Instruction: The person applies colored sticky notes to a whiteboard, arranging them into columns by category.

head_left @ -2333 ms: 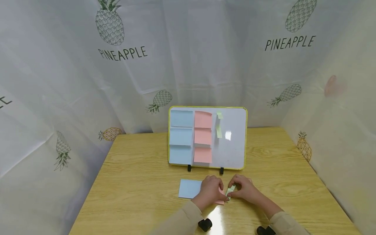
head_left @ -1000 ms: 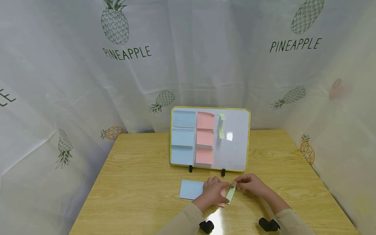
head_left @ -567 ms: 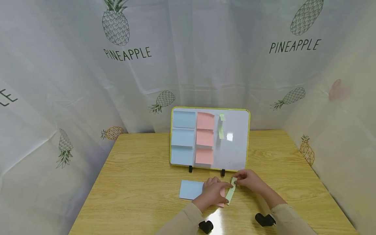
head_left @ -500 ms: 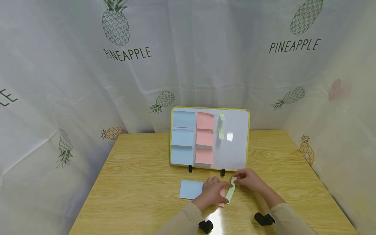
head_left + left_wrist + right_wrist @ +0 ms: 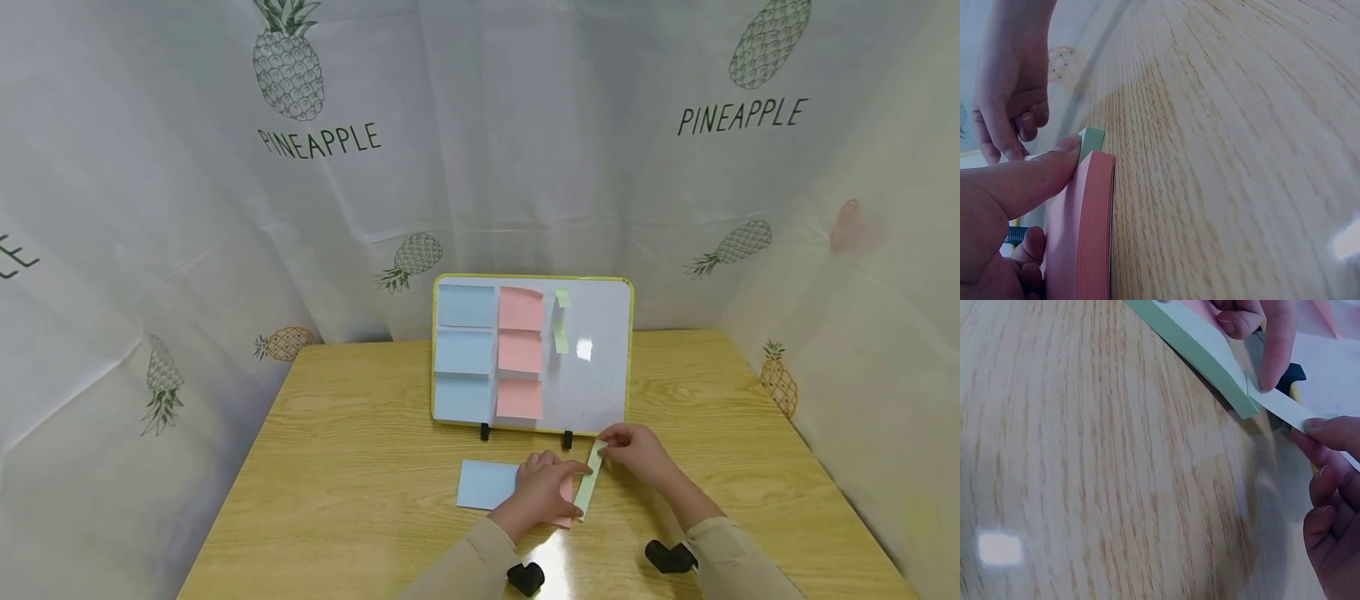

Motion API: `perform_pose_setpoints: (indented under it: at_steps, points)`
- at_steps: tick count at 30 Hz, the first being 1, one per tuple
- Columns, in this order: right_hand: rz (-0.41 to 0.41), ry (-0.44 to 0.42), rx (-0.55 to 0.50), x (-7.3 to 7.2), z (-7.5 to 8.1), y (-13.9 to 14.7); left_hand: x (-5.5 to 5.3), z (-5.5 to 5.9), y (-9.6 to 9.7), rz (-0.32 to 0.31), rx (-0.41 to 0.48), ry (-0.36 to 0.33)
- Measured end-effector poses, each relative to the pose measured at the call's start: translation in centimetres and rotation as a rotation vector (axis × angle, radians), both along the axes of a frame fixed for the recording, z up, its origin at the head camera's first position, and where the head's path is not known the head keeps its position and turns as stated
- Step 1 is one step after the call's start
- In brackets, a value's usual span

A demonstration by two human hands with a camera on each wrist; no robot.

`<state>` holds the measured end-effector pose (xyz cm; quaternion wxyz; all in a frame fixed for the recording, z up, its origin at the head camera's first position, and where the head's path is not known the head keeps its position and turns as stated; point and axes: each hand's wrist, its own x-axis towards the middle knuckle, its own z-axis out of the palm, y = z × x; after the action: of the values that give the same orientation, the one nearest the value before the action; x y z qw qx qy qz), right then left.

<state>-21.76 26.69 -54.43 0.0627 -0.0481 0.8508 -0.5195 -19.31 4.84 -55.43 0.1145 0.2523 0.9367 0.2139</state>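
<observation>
A narrow pale green sticky note pad point(image 5: 585, 500) lies on the table in front of the whiteboard. My left hand point(image 5: 534, 493) holds it, thumb point(image 5: 1047, 175) at its near end and index finger point(image 5: 1279, 353) at its far end. The top green sticky note point(image 5: 1285, 410) extends past the pad's far end, pinched between the thumb and fingers of my right hand point(image 5: 641, 457). Beneath my left hand is a thick pink sticky note pad point(image 5: 1094, 231), mostly covered in the head view. A blue sticky note pad point(image 5: 483, 485) lies to its left.
A yellow-framed whiteboard point(image 5: 592, 392) stands behind the pads on black feet point(image 5: 567, 440). It bears blue notes point(image 5: 465, 352) on the left, pink notes point(image 5: 519, 352) in the middle, and two small green notes point(image 5: 561, 338). A pineapple-print curtain point(image 5: 517, 167) surrounds the table.
My right hand has left the pad's near end and moved away toward the whiteboard, drawing the top green note along until it stretches beyond the pad. My left hand stays in place.
</observation>
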Motion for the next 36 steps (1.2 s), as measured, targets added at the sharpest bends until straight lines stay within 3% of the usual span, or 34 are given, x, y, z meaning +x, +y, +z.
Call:
perform_pose_setpoints:
  at_steps: [17, 24, 36]
  points:
    - [-0.13, 0.065, -0.011, -0.2, 0.1, -0.2, -0.1, -0.3, 0.3, 0.024, -0.009, -0.003]
    - [-0.248, 0.04, -0.112, -0.6, 1.2, 0.1, -0.1, -0.2, 0.2, 0.023, -0.004, -0.005]
    - [-0.234, 0.031, -0.122, -0.5, 2.0, -0.3, 0.0, 0.1, -0.1, 0.014, 0.016, 0.001]
